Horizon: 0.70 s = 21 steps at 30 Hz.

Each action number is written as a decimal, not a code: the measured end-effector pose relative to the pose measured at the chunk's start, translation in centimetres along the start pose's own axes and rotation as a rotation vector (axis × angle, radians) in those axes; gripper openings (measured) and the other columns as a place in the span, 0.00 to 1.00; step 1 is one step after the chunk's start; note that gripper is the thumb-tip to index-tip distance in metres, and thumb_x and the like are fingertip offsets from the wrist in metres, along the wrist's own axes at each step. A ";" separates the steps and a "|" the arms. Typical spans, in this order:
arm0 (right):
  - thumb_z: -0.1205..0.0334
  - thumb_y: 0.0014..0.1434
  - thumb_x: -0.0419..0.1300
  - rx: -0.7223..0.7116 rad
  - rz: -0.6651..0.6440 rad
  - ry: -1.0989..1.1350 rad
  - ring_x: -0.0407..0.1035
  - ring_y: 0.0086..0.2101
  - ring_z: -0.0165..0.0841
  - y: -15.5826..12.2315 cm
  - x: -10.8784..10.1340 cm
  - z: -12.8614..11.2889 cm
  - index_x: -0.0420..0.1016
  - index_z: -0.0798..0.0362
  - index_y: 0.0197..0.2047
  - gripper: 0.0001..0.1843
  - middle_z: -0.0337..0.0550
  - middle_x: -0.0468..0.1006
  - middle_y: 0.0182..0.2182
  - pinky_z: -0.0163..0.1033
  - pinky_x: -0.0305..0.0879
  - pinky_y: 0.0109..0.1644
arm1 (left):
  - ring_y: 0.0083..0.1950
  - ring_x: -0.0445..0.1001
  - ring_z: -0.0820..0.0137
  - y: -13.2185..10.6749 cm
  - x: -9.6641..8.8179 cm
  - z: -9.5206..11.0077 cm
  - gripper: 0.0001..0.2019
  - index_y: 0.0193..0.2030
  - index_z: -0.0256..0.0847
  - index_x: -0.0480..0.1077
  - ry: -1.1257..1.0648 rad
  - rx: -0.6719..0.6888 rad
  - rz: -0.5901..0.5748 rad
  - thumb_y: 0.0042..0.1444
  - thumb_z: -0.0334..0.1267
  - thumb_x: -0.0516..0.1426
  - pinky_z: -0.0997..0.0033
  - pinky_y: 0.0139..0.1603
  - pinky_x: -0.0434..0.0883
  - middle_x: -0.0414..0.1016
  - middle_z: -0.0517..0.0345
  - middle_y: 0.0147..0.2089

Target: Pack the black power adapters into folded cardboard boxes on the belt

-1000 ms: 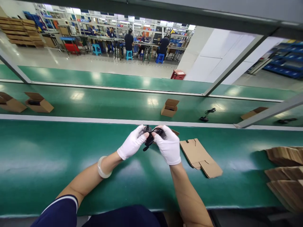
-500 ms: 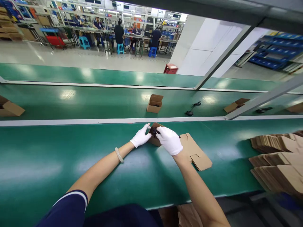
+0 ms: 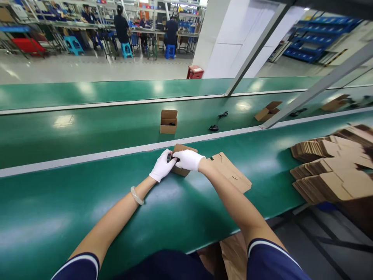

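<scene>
Green bench (image 3: 72, 194), open brown box (image 3: 180, 172)

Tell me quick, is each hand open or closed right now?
Left hand: closed on a black item.
Right hand: over the cardboard box; grip can't be told.

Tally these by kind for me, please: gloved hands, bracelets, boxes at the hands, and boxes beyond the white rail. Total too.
Gloved hands: 2 (left hand, right hand)
Bracelet: 1
Box at the hands: 1
Boxes beyond the white rail: 3, the farthest blurred
Total: 7
</scene>
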State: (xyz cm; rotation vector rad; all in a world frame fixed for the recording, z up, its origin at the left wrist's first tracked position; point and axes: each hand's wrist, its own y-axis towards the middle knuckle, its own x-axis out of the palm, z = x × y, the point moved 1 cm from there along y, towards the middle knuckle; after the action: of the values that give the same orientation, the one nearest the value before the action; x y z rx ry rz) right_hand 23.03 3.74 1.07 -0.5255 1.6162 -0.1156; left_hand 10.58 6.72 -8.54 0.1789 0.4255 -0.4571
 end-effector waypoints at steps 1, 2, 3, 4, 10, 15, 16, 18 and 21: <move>0.63 0.54 0.56 -0.021 0.033 0.049 0.73 0.40 0.37 -1.0 -0.1 0.2 0.72 0.51 0.48 0.17 0.45 0.79 0.41 0.36 0.65 0.41 | 0.47 0.71 0.64 0.1 -0.5 -0.1 0.11 0.43 0.38 0.64 0.009 -0.005 0.003 0.53 0.37 0.53 0.60 0.53 0.67 0.72 0.54 0.43; 0.62 0.55 0.55 -0.037 0.090 0.115 0.72 0.40 0.35 -2.2 -0.2 0.5 0.71 0.49 0.50 0.17 0.42 0.78 0.42 0.34 0.65 0.41 | 0.46 0.71 0.64 0.3 -0.9 -0.2 0.10 0.42 0.39 0.64 0.017 -0.008 0.002 0.52 0.36 0.53 0.60 0.53 0.67 0.72 0.55 0.42; 0.61 0.57 0.53 -0.034 0.165 0.191 0.72 0.40 0.33 -3.4 -0.3 1.1 0.71 0.48 0.49 0.16 0.39 0.78 0.42 0.33 0.65 0.42 | 0.46 0.71 0.64 0.4 -1.4 -0.4 0.09 0.41 0.39 0.64 0.024 -0.009 -0.001 0.51 0.35 0.53 0.60 0.53 0.67 0.72 0.55 0.41; 0.60 0.59 0.51 -0.001 0.256 0.263 0.72 0.40 0.32 -4.5 -0.4 2.0 0.71 0.47 0.48 0.15 0.38 0.78 0.41 0.33 0.65 0.42 | 0.46 0.71 0.64 0.5 -1.7 -0.4 0.09 0.40 0.39 0.64 0.031 -0.011 -0.004 0.51 0.34 0.53 0.60 0.53 0.67 0.72 0.55 0.42; 0.49 0.59 0.48 0.782 0.271 0.176 0.69 0.45 0.44 -6.1 0.6 11.7 0.70 0.52 0.51 0.23 0.51 0.75 0.46 0.44 0.64 0.44 | 0.50 0.71 0.64 0.9 -2.2 -0.5 0.16 0.46 0.37 0.67 0.033 0.010 0.004 0.49 0.26 0.50 0.61 0.56 0.66 0.74 0.53 0.47; 0.48 0.55 0.53 0.937 0.002 0.182 0.71 0.42 0.45 -5.0 4.0 17.0 0.75 0.58 0.46 0.25 0.57 0.76 0.44 0.42 0.66 0.41 | 0.55 0.68 0.63 2.3 -7.5 -2.3 0.20 0.51 0.32 0.65 0.061 -0.007 0.157 0.50 0.25 0.48 0.62 0.60 0.63 0.72 0.49 0.51; 0.48 0.56 0.52 0.932 -0.004 0.186 0.71 0.42 0.43 -4.9 4.6 17.6 0.75 0.58 0.46 0.24 0.56 0.76 0.43 0.41 0.66 0.41 | 0.55 0.68 0.63 2.7 -9.5 -3.0 0.20 0.52 0.32 0.65 0.079 -0.026 0.206 0.51 0.25 0.48 0.61 0.60 0.62 0.72 0.50 0.51; 0.50 0.56 0.51 0.927 0.000 0.182 0.72 0.42 0.43 -4.8 5.3 18.2 0.75 0.59 0.47 0.24 0.57 0.76 0.44 0.40 0.66 0.41 | 0.54 0.68 0.63 3.4 -14.2 -4.4 0.19 0.53 0.31 0.65 0.128 -0.076 0.318 0.53 0.25 0.49 0.60 0.61 0.62 0.72 0.51 0.51; 0.53 0.55 0.52 0.900 0.038 0.158 0.73 0.41 0.45 -4.6 5.2 18.4 0.77 0.61 0.43 0.23 0.62 0.77 0.42 0.41 0.66 0.40 | 0.53 0.68 0.63 3.7 -21.0 -6.1 0.16 0.53 0.31 0.64 0.217 -0.175 0.507 0.58 0.31 0.52 0.56 0.58 0.64 0.70 0.50 0.52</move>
State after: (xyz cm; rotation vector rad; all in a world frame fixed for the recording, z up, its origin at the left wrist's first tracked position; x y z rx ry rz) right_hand 41.91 1.85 -4.28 0.2170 1.5354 -0.8252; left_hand -6.89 19.77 -4.59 0.1605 0.6083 0.1001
